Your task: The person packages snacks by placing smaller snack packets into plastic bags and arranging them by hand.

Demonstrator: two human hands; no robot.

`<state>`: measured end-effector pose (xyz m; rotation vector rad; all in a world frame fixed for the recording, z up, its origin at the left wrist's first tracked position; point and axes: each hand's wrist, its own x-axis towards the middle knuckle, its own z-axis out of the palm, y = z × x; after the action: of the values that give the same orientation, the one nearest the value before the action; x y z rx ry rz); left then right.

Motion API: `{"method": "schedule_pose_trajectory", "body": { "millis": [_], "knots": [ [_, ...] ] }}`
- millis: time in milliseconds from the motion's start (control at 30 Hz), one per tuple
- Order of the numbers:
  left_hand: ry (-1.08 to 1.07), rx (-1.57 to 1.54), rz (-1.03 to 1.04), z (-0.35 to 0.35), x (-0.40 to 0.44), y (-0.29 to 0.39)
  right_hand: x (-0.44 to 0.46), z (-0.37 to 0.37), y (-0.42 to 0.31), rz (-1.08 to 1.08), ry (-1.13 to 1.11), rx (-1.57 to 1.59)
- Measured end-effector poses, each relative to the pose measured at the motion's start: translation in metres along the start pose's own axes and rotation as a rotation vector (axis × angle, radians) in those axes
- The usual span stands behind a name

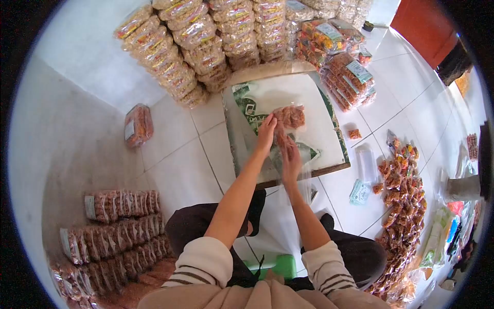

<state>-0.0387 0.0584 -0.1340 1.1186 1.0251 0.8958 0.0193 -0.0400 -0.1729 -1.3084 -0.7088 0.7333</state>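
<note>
On the low table point(314, 103) in front of me lies a clear plastic bag with reddish-brown snack pieces point(292, 117) bunched at its far end. My left hand point(265, 135) is closed on the bag's left side, with the fingertips against the plastic near the snacks. Just to the right and closer to me, my right hand point(291, 160) is also closed on the bag, around its loose lower part. Thin clear plastic hangs from under my right hand past the table's front edge. The fingers of the right hand are partly hidden by the shiny film.
Tall stacks of packed snacks point(190, 31) stand behind the table. Bundled packs point(346, 80) sit at its right. Small snack packets point(399, 195) are heaped along the right floor, near a clear container point(366, 166) and labels point(359, 192). Rows of packs point(116, 232) lie at left.
</note>
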Motion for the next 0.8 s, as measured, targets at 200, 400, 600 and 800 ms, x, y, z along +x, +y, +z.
{"method": "schedule_pose_trajectory", "body": {
  "millis": [200,400,600,800],
  "knots": [
    [-0.030,-0.131,-0.023,0.012,0.000,-0.022,0.016,0.020,-0.023,-0.111,-0.047,-0.051],
    [0.032,0.005,0.036,0.019,-0.004,-0.017,0.039,0.025,0.010,0.023,-0.039,0.565],
    [0.026,0.015,0.092,0.019,0.000,-0.022,0.040,0.018,-0.009,-0.434,-0.085,-0.505],
    [0.050,0.256,0.138,0.028,-0.005,-0.034,0.050,0.020,0.018,-0.178,0.087,-0.109]
  ]
}}
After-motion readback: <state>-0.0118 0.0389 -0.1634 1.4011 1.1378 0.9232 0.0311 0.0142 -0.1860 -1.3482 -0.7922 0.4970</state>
